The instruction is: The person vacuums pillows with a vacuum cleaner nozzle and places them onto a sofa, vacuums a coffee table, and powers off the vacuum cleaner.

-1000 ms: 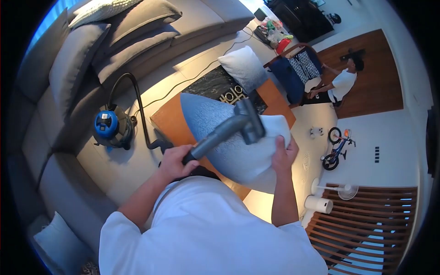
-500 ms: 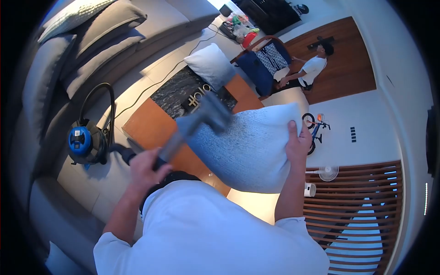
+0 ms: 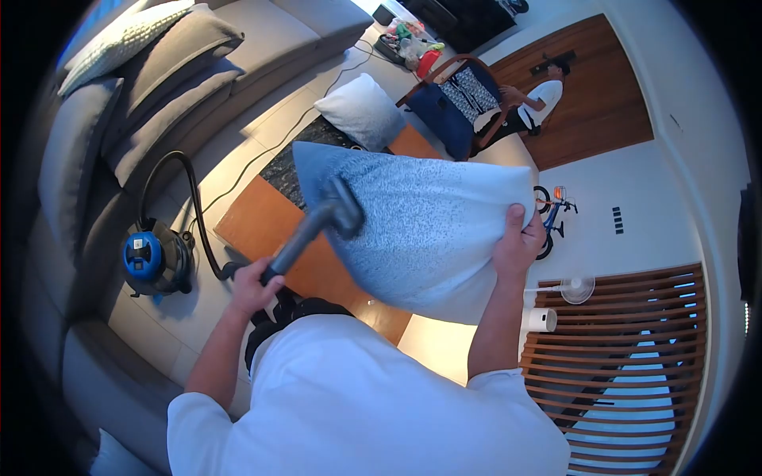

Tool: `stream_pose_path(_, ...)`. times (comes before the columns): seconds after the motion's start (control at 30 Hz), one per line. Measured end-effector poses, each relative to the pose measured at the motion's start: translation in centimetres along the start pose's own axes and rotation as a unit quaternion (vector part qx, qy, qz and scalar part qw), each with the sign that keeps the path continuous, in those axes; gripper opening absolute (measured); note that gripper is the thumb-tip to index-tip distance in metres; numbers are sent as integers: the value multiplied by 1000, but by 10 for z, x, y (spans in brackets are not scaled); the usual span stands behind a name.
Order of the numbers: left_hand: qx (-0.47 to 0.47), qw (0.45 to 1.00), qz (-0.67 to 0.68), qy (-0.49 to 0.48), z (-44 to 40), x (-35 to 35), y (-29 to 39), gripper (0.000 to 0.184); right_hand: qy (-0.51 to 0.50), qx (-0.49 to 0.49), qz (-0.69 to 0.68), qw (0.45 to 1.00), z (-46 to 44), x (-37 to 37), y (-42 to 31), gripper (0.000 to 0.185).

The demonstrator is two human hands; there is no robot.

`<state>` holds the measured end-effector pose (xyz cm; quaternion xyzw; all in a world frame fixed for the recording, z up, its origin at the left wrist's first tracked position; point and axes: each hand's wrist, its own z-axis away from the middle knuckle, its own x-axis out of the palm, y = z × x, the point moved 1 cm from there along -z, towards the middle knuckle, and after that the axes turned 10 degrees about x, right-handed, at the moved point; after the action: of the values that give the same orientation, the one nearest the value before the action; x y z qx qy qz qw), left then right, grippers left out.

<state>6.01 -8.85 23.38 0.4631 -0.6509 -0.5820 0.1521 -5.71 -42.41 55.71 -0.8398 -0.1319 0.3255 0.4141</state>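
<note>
My left hand [image 3: 255, 287] is wrapped round the grey vacuum cleaner wand [image 3: 295, 240]. The wand's nozzle [image 3: 344, 208] is on the blue end of a cushion [image 3: 429, 226] that fades from blue to white. My right hand [image 3: 520, 240] grips the cushion's white corner, thumb on top. The cushion is held up over a brown table [image 3: 262, 214] and hides much of its top. From the wand a black hose [image 3: 198, 210] curves back to a blue and black vacuum cleaner [image 3: 151, 259] on the tiled floor. A second, whitish cushion [image 3: 361, 109] lies on the table's far end.
A grey sofa [image 3: 274, 40] with several cushions runs along the left. A power cord [image 3: 262, 155] crosses the floor. Another person [image 3: 540, 103] is beside a dark blue chair [image 3: 436, 111]. On the right are a small bicycle [image 3: 550, 222], a white fan [image 3: 577, 289] and wooden slats [image 3: 619, 349].
The nozzle has moved left and slightly down across the cushion to its blue end. The cushion has shifted and now covers the lettering on the table. The other person's arm has risen.
</note>
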Motion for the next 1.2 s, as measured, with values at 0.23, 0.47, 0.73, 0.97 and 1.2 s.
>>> stream_pose_path(0.23,-183,960,-210,42,23,-24,-57,46,49,72,43,995,-28,-2,-10,36)
stream_pose_path(0.47,213,967,-94,105,-31,-5,116,58,2,79,159,984,-23,10,5,38)
stream_pose_path(0.73,295,940,-166,27,-23,22,76,56,77,127,56,987,-23,-10,-19,42)
stream_pose_path(0.97,-192,965,-173,40,39,4,-77,52,115,35,-88,989,-31,-41,-48,50)
stream_pose_path(1.2,119,980,-11,161,-20,-5,76,58,73,-63,-2,995,-54,-50,-6,49)
